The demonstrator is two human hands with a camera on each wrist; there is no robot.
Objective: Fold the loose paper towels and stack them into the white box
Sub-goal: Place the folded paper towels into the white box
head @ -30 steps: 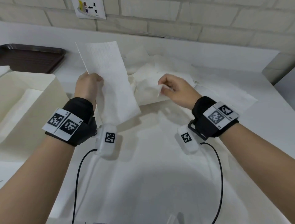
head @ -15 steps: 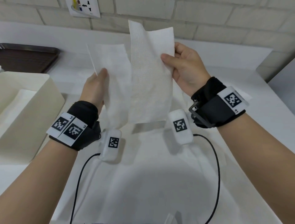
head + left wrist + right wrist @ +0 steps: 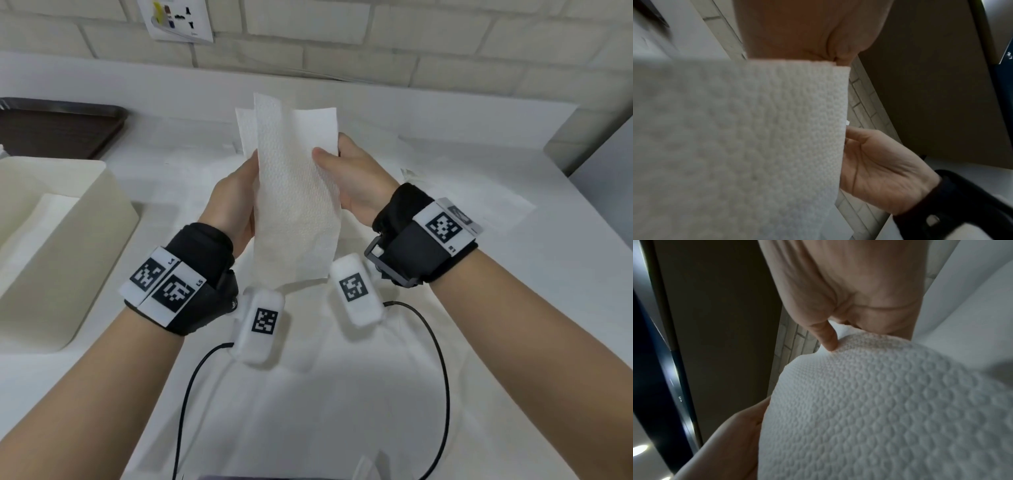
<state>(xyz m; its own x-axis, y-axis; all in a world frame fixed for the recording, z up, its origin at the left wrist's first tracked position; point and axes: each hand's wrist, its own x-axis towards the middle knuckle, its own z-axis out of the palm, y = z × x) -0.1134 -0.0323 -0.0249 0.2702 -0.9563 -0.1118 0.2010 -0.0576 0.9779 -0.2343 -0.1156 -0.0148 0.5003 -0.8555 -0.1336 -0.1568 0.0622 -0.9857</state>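
Observation:
Two white embossed paper towels (image 3: 294,198) stand upright and overlapped above the middle of the table, the front sheet covering most of the back one. My left hand (image 3: 239,195) grips their left edge, with its fingers hidden behind the paper. My right hand (image 3: 342,161) pinches the right edge, thumb in front. The white box (image 3: 96,219) stands at the left with a folded towel (image 3: 37,219) lying inside. In the left wrist view the towel (image 3: 756,146) fills the picture, with my right hand (image 3: 879,170) beside it. The right wrist view shows my thumb (image 3: 827,337) on the towel (image 3: 879,402).
More loose towels (image 3: 462,185) lie flat on the white table behind and right of my hands. A dark brown tray (image 3: 61,126) sits at the back left beyond the box. A brick wall runs along the back. Two black cables (image 3: 442,359) hang from the wrist cameras.
My right hand picked a towel off the pile, lifted it and brought it left onto the sheet in my left hand. The sheets now overlap and my hands are closer together.

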